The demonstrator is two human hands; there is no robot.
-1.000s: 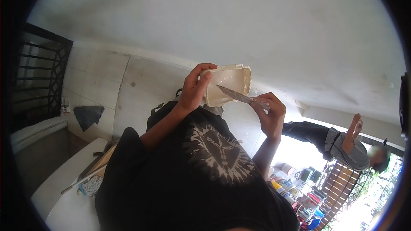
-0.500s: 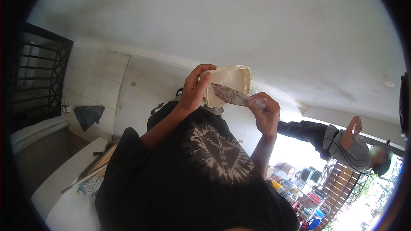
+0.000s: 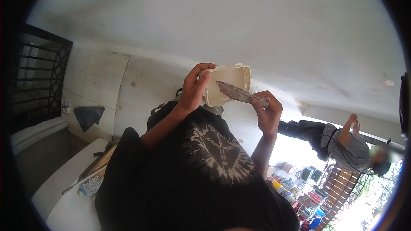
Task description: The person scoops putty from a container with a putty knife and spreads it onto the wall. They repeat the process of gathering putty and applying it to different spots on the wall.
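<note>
My left hand grips the left side of a cream-coloured, squarish container, its thumb over the rim and its other fingers behind. Pale residue coats the container's inside and edges. In my right hand is the handle of a stained putty knife, held between thumb and fingers. The knife's blade points left, across the container's opening. Whether the blade touches the inside, I cannot tell.
A pale wall spans the top. Another person stands at the right, arms raised. A dark grille and a grey cloth are left; several colourful items lie lower right.
My right hand and the knife have shifted slightly right and the blade has moved up a little. The other person's arms have moved slightly left.
</note>
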